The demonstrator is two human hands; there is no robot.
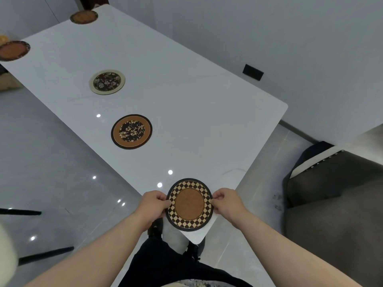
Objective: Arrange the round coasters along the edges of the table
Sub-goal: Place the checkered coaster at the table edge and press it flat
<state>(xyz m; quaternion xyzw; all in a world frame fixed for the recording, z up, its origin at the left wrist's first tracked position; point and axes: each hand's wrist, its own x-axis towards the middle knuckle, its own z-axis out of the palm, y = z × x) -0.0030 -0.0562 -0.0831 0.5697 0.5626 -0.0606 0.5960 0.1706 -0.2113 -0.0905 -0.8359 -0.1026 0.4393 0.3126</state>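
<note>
A round checkered coaster [189,204] with a cork centre lies at the near corner of the white table [186,96]. My left hand [154,204] pinches its left rim and my right hand [226,201] pinches its right rim. Along the table's left edge lie a brown floral coaster [131,131] and a cream-rimmed floral coaster [107,81]. Two more brown coasters sit at the far end, one [84,17] at the far corner and one [14,50] at the far left corner.
A dark padded chair [335,195] stands to the right of the table's near corner. Black chair legs [41,255] cross the glossy grey floor at lower left. A black wall socket [253,72] is on the wall to the right.
</note>
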